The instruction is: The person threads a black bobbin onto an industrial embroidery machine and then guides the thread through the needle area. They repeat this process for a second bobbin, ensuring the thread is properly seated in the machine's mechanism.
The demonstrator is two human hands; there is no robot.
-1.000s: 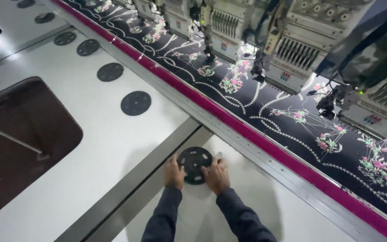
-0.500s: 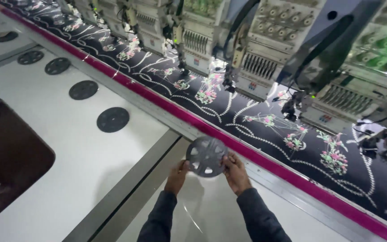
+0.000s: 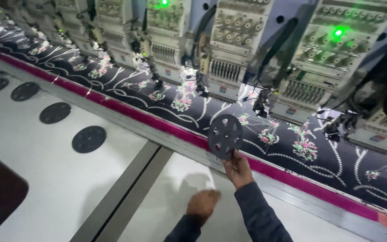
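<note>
the right hand (image 3: 238, 170) pinched the lower edge of a dark round disc (image 3: 225, 136), holding it upright in the air above the magenta strip (image 3: 157, 123) that edged the counter (image 3: 45, 179). the left hand (image 3: 204, 204) hung lower and nearer, loosely curled and blurred, gripping nothing that could be seen.

judging from the grip, only the fingertips held the rim, so the disc could slip and fall onto the black embroidered fabric (image 3: 292, 148) just behind it. it stood close to the row of embroidery heads (image 3: 234, 58) with their needles and threads; lifted any further, its edge might snag a thread or knock a needle bar. if the heads were running, as the green lamps (image 3: 338, 32) hinted, fingers close to them would be at risk too.

the disc looked thin, flat and stiff, matt dark grey, pierced by several oval slots around a small hub, like a plastic or metal cover plate. four more discs (image 3: 88, 139) of the same kind lay flush in the counter, in a line. the counter itself was smooth, pale and faintly glossy, split by a grey metal channel (image 3: 122, 197). the fabric was stretched tight, with pink and green flowers and white curling stems stitched in sheen thread. the sleeve (image 3: 260, 215) looked like soft dark knit.
</note>
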